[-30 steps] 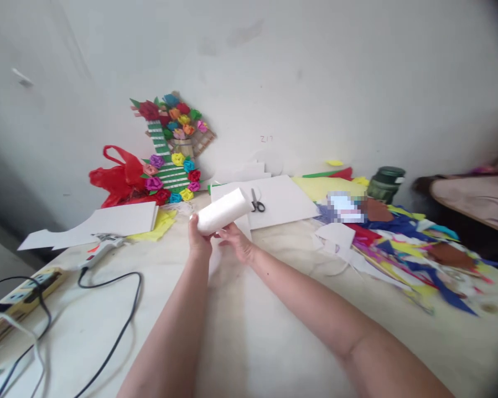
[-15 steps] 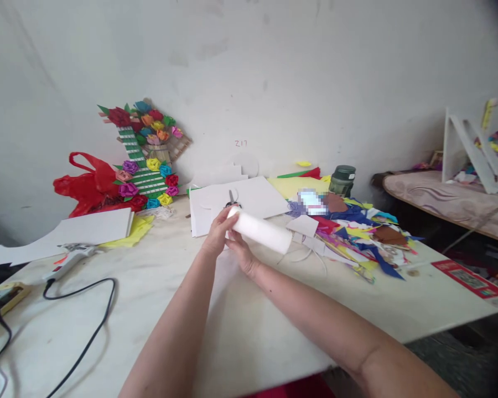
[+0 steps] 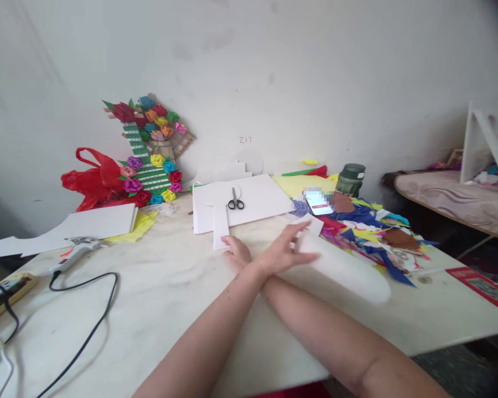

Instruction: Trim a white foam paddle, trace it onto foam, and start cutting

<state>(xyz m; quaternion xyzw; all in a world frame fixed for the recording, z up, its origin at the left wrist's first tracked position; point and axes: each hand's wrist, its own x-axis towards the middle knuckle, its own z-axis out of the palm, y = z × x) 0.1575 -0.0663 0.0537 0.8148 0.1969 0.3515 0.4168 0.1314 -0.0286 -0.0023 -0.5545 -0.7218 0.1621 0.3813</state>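
My forearms cross over the table, left over right. My left hand [image 3: 288,249] reaches to the right with thumb and fingers spread at the near end of a white roll [image 3: 351,271]. The roll is blurred and tilts down to the right. My right hand [image 3: 237,253] lies beneath the left wrist, fingers loosely bent and apart. Its fingertips meet the lower end of a white paper strip [image 3: 221,221], which hangs over the edge of white sheets [image 3: 261,199]. Black-handled scissors [image 3: 235,203] rest on those sheets.
Paper scraps [image 3: 373,232], a phone [image 3: 318,203] and a dark green bottle [image 3: 352,179] lie at right. Paper-flower decorations [image 3: 149,182], a red bag [image 3: 93,179], a glue gun [image 3: 74,254] with its black cord, and a power strip [image 3: 8,296] occupy the left.
Both hands held the white roll together; now the roll is farther right beside my left hand. My right hand has come away from it to the paper strip, and the scissors show fully.
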